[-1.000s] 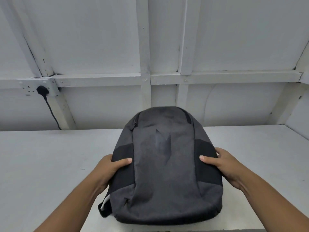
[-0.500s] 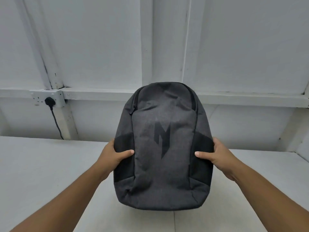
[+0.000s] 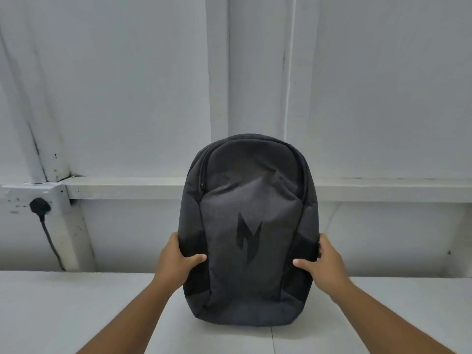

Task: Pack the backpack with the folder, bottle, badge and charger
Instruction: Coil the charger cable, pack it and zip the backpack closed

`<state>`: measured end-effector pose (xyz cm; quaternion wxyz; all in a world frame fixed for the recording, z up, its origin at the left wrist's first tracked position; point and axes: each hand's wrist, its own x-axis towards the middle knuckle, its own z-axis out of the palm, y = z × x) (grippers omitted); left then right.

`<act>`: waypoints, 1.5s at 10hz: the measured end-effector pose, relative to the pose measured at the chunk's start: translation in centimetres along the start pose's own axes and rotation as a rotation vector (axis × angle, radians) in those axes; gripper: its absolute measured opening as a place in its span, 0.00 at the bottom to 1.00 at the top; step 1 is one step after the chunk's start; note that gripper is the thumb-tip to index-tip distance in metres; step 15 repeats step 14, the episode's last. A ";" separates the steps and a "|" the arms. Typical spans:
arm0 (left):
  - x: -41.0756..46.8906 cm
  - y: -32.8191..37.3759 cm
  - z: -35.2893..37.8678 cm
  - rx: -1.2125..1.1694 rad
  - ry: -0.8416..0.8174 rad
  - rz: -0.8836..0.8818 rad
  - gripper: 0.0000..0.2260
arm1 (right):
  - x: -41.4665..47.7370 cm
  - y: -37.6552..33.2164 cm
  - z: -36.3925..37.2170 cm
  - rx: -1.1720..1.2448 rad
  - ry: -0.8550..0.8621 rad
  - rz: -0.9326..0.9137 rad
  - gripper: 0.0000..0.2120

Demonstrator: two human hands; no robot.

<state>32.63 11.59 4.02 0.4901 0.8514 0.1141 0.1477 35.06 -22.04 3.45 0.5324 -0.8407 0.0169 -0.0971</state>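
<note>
- backpack [image 3: 251, 226] stands upright on the tabletop [image 3: 76, 315]; soft, probably light.
- left hand [image 3: 176, 261] and right hand [image 3: 324, 264] each grip a side panel; best hold there.

Dark grey backpack [image 3: 249, 233], upright, front w/ black logo facing cam, zips closed, base on white table [image 3: 63, 310]

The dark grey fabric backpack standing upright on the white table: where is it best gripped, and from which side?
Grip the dark grey fabric backpack at its black side panels, coming in from both sides, as the left hand and right hand do. It stands upright on the white table and looks soft, so a two-sided hold likely steadies it.
</note>
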 end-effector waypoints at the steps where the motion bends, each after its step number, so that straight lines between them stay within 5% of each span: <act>1: 1.3 -2.0 1.1 -0.023 -0.074 -0.070 0.25 | 0.8 2.0 1.7 -0.013 -0.014 0.062 0.26; 5: 3.2 -3.0 1.5 -0.027 -0.119 -0.080 0.26 | 2.4 3.0 2.5 -0.031 0.005 0.110 0.24; 7: 2.8 -2.9 0.7 -0.083 -0.153 -0.130 0.29 | 1.5 2.3 1.7 -0.017 -0.013 0.144 0.35; 10: 0.2 -3.0 -0.5 -0.177 -0.092 -0.132 0.41 | -0.7 2.1 0.1 0.102 0.023 0.133 0.40; 15: -6.9 0.9 -1.4 -0.161 0.054 0.000 0.35 | -5.2 -0.8 -1.9 0.050 0.058 -0.074 0.26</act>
